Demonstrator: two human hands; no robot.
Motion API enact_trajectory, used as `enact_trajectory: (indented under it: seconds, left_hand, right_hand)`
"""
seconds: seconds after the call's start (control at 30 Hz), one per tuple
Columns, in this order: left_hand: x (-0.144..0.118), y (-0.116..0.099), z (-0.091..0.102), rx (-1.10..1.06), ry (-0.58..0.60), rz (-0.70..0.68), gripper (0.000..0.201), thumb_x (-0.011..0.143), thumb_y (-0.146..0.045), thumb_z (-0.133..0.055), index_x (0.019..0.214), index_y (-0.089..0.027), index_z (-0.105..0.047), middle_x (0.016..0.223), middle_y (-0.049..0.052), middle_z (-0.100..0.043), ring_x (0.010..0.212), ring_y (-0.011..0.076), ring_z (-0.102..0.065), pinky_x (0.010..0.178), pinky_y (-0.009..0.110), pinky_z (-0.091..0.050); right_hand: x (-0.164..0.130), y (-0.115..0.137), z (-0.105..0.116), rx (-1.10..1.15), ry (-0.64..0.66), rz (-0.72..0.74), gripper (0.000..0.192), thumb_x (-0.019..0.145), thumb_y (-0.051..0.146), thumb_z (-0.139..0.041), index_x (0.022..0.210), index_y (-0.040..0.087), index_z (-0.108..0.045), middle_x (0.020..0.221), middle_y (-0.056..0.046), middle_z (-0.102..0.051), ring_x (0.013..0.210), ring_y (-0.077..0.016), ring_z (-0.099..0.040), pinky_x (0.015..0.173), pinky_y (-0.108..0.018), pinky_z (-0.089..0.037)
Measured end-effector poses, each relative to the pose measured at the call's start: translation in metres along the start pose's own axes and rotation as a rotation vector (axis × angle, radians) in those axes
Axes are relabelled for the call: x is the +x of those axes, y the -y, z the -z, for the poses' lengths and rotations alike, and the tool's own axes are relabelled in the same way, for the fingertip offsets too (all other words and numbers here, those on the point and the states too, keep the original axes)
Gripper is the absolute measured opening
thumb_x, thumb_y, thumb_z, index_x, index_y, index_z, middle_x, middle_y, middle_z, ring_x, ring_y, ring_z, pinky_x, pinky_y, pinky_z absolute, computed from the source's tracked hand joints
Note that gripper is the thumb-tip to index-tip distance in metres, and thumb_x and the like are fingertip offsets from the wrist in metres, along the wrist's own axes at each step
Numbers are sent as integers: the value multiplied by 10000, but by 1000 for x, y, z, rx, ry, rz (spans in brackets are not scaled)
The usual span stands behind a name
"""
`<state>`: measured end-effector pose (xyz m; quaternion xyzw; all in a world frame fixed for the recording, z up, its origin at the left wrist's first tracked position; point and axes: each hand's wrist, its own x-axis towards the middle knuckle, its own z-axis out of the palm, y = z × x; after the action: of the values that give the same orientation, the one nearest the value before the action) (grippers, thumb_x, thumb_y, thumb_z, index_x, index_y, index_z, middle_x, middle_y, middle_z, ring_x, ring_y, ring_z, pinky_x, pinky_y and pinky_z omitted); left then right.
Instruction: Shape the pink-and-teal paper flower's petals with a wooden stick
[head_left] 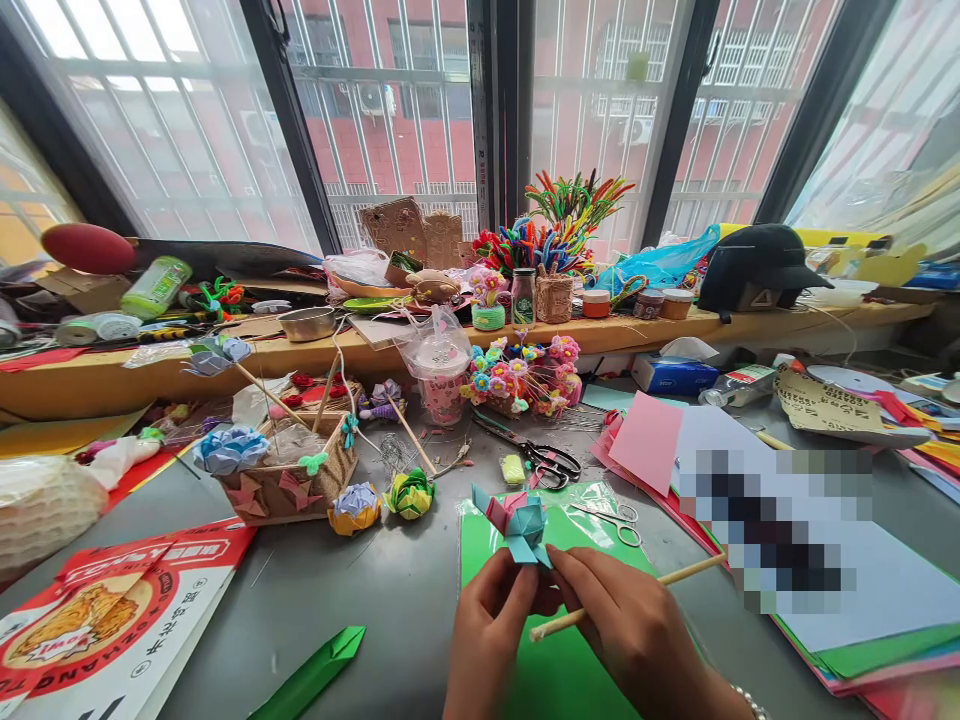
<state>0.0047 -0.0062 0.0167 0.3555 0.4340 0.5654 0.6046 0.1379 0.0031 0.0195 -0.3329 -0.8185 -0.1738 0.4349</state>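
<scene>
Left hand [491, 625] pinching base of teal paper flower [523, 528] w/ right hand [637, 630] closed on wooden stick [626, 597] above green sheet [555, 660] on bench [390, 590]; keep grip light, petals uncrushed, stick centred under bloom.

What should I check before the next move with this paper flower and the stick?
1. Paper flower held: ok, the left hand and right hand both pinch it from below.
2. Wooden stick secured: ok, it lies across the right hand's fingers.
3. Stick joined to the flower: cannot tell, the fingers hide the base.
4. Work surface under the hands: ok, a green sheet lies there.
5. Small scissors clear of the hands: ok, apart on the green sheet.
6. Black scissors within easy reach: ok, likely, just beyond the flower.
</scene>
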Motion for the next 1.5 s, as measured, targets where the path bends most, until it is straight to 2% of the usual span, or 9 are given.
enact_trajectory:
  seconds: [0.23, 0.43, 0.57, 0.73, 0.93, 1.03, 1.1, 1.27, 1.5]
  left_hand:
    - [5, 1, 9, 118, 64, 17, 349, 649, -471, -670, 712, -129, -703, 593, 46, -698, 620, 221, -659, 610, 287, -524]
    - [9, 0, 10, 20, 155, 107, 365, 606, -484, -699, 724, -139, -701, 639, 37, -710, 732, 244, -664, 705, 319, -522]
    - [9, 3, 11, 11, 172, 109, 355, 632, -474, -685, 747, -139, -695, 675, 40, -707, 737, 236, -658, 733, 330, -512]
    - [11, 6, 14, 25, 63, 77, 291, 611, -412, -718, 682, -138, -652, 616, 38, -685, 655, 220, -651, 666, 321, -518]
    - [7, 5, 9, -61, -40, 111, 230, 579, -332, -735, 712, -159, -662, 674, 37, -702, 744, 231, -656, 710, 311, -509]
    - [4, 6, 8, -120, -79, 130, 219, 592, -336, -729, 734, -176, -680, 694, 44, -714, 783, 244, -660, 752, 326, -502]
    - [4, 6, 9, -146, -74, 136, 195, 589, -311, -739, 725, -180, -690, 712, 48, -720, 799, 244, -661, 777, 328, -497]
    - [7, 4, 9, -148, -82, 141, 226, 517, -275, -786, 698, -155, -722, 657, 56, -718, 802, 254, -655, 799, 338, -493]
    - [8, -4, 7, -87, 16, 182, 220, 551, -336, -764, 683, -160, -748, 634, 55, -720, 779, 254, -656, 791, 348, -494]
  right_hand:
    - [4, 2, 3, -97, 103, 131, 375, 909, 49, -277, 925, -5, -647, 644, -123, -666, 544, -164, -622, 450, -244, -493]
    - [5, 4, 3, -124, 148, 203, 390, 894, 26, -264, 917, -15, -651, 608, -117, -648, 496, -157, -588, 417, -249, -465]
    - [3, 2, 4, -124, 148, 183, 357, 889, 36, -293, 941, -5, -644, 641, -118, -659, 512, -160, -591, 426, -256, -465]
    - [2, 2, 4, -147, 85, 139, 286, 881, 50, -362, 949, 33, -639, 708, -116, -688, 547, -154, -613, 474, -252, -483]
    - [1, 4, -1, -53, -38, 37, 195, 883, 106, -434, 902, 67, -624, 661, -92, -679, 556, -153, -635, 478, -230, -489]
    - [0, 3, -3, 42, -36, -56, 183, 890, 162, -445, 879, 89, -613, 671, -88, -671, 571, -150, -633, 485, -221, -497]
    - [-1, 3, -3, 62, -25, -67, 194, 896, 160, -436, 879, 82, -613, 667, -90, -667, 574, -151, -634, 487, -224, -501]
    - [1, 1, 6, -59, 22, 110, 263, 900, 76, -369, 955, 40, -624, 711, -117, -692, 594, -167, -649, 498, -245, -512]
    - [7, -1, 13, -100, 137, 246, 377, 890, 27, -272, 920, 8, -647, 635, -122, -670, 530, -167, -616, 469, -265, -509]
